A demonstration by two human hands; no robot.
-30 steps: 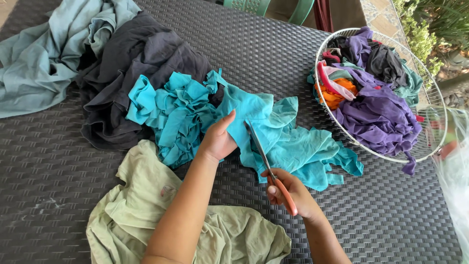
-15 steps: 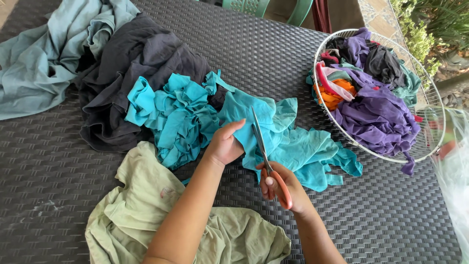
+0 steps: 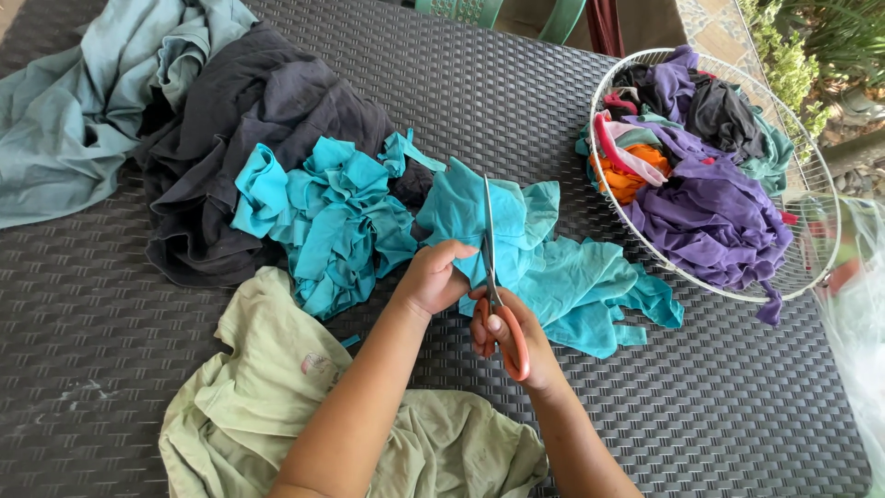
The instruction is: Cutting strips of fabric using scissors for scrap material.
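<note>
My right hand [image 3: 505, 334] grips orange-handled scissors [image 3: 492, 277], blades pointing away from me over a teal cloth [image 3: 562, 267] spread on the dark woven table [image 3: 516, 101]. My left hand [image 3: 433, 277] pinches the near edge of that teal cloth just left of the blades. A crumpled heap of teal cut strips [image 3: 323, 221] lies to the left of my left hand.
A pale green garment [image 3: 267, 387] lies under my forearms. A dark grey garment [image 3: 249, 129] and a light blue-grey one [image 3: 74, 111] sit at the back left. A white wire basket [image 3: 811, 184] of purple, orange and dark scraps stands right. Clear plastic [image 3: 857, 323] at the right edge.
The scissors have turned more upright and moved left with my right hand. My left hand has shifted right and closed on the teal cloth's edge beside the blades.
</note>
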